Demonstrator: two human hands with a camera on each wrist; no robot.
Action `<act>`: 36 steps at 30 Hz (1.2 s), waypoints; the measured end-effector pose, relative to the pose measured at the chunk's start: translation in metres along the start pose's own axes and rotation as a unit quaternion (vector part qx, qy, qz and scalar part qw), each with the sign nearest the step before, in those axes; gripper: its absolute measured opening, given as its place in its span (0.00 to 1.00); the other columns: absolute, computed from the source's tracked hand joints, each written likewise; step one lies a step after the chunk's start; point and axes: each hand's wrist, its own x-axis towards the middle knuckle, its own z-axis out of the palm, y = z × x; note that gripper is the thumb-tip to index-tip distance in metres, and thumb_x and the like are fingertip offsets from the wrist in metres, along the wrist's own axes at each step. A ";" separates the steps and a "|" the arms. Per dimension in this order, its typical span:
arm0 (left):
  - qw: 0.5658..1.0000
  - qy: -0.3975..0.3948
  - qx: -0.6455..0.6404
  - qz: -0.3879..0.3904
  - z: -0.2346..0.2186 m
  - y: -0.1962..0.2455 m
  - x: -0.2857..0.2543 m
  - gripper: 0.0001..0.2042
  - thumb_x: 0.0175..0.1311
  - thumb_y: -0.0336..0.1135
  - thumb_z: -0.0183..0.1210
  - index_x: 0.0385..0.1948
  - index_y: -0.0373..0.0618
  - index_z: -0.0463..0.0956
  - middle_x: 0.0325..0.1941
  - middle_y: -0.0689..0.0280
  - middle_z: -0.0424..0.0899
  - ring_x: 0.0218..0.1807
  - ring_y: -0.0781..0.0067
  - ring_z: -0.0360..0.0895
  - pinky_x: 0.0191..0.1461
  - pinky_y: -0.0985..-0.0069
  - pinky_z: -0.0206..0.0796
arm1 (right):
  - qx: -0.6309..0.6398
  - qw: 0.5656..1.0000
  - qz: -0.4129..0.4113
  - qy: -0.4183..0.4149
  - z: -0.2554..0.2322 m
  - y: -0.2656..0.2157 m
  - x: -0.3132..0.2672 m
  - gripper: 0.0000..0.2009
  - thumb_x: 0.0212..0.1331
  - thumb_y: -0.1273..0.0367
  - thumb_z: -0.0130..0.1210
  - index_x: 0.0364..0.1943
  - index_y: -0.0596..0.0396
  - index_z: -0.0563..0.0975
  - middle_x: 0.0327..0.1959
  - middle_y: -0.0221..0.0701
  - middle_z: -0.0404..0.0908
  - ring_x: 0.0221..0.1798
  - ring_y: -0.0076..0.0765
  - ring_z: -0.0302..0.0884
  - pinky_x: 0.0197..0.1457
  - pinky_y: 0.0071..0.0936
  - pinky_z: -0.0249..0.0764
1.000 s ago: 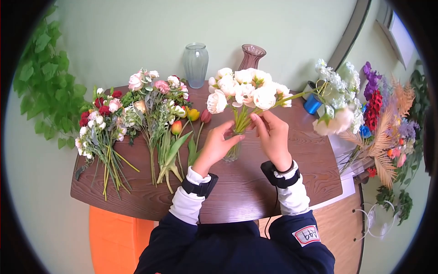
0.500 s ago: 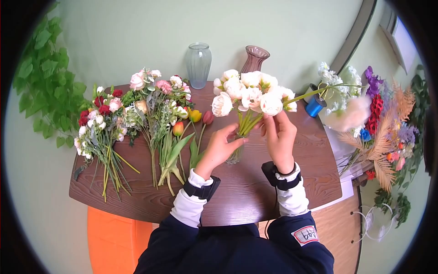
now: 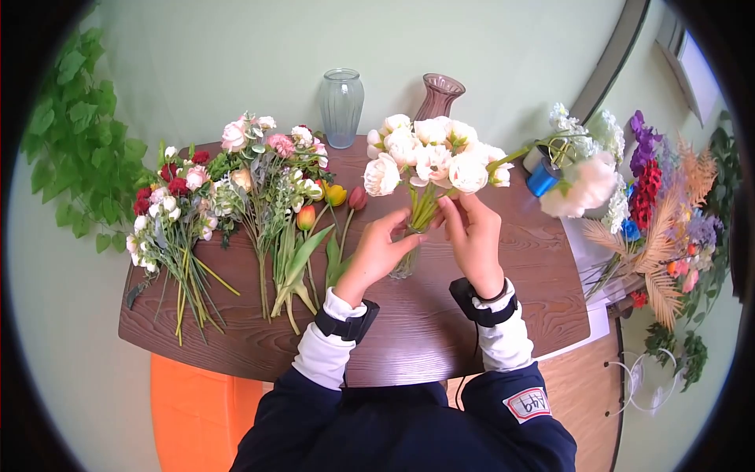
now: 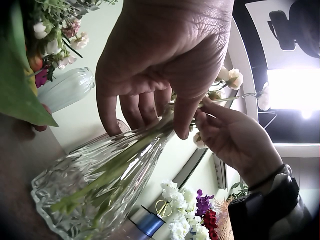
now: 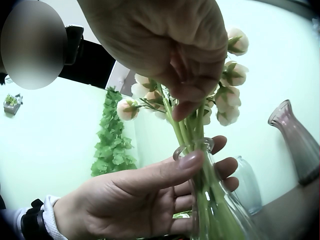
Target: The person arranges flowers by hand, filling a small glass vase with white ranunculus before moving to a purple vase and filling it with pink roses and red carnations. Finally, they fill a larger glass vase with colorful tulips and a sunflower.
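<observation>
A clear glass vase [image 4: 107, 172] stands on the table with green stems [image 5: 186, 131] inside it. My left hand [image 3: 379, 253] holds the vase around its neck, thumb on the near side and fingers behind. Just above the rim, my right hand [image 3: 476, 240] pinches the stems with thumb and fingers. White artificial peonies [image 3: 432, 164] form a rounded cluster over both hands. One longer stem leans far out to the right and ends in a large white bloom [image 3: 583, 187]. Part of the vase is hidden behind the left hand in the head view.
On the left lie mixed flower bunches [image 3: 189, 204] and tulips [image 3: 305, 219]. A pale glass vase [image 3: 341, 110] and a purple glass vase [image 3: 439, 98] stand at the back. A blue ribbon spool [image 3: 543, 177] is on the right, before more colourful flowers [image 3: 649, 189].
The long-stemmed bloom on the right swings outward and then back. My right hand shifts slightly at the stems, while the left hand keeps its hold on the vase neck.
</observation>
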 end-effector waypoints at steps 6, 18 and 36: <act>1.000 0.007 0.006 -0.015 0.000 0.002 -0.001 0.21 0.56 0.23 0.58 0.54 0.36 0.67 0.51 0.63 0.76 0.50 0.77 0.74 0.55 0.77 0.65 | -0.037 0.999 0.002 -0.004 0.002 -0.001 -0.007 0.04 0.57 0.74 0.55 0.30 0.62 0.75 0.18 0.33 0.76 0.17 0.26 0.73 0.20 0.21 0.65; 0.998 0.049 -0.037 0.032 0.003 -0.001 -0.001 0.20 0.53 0.27 0.61 0.49 0.34 0.70 0.42 0.58 0.81 0.45 0.72 0.77 0.51 0.74 0.67 | -0.097 0.991 -0.089 0.011 0.007 0.015 -0.022 0.06 0.50 0.74 0.61 0.22 0.62 0.76 0.15 0.31 0.67 0.17 0.26 0.61 0.20 0.24 0.57; 0.997 0.040 -0.062 0.002 0.003 0.002 0.000 0.21 0.53 0.28 0.63 0.49 0.35 0.71 0.43 0.60 0.81 0.45 0.75 0.76 0.51 0.76 0.66 | 0.168 0.982 0.059 0.068 -0.007 0.014 -0.009 0.05 0.56 0.75 0.58 0.33 0.61 0.75 0.25 0.27 0.79 0.25 0.17 0.74 0.27 0.14 0.67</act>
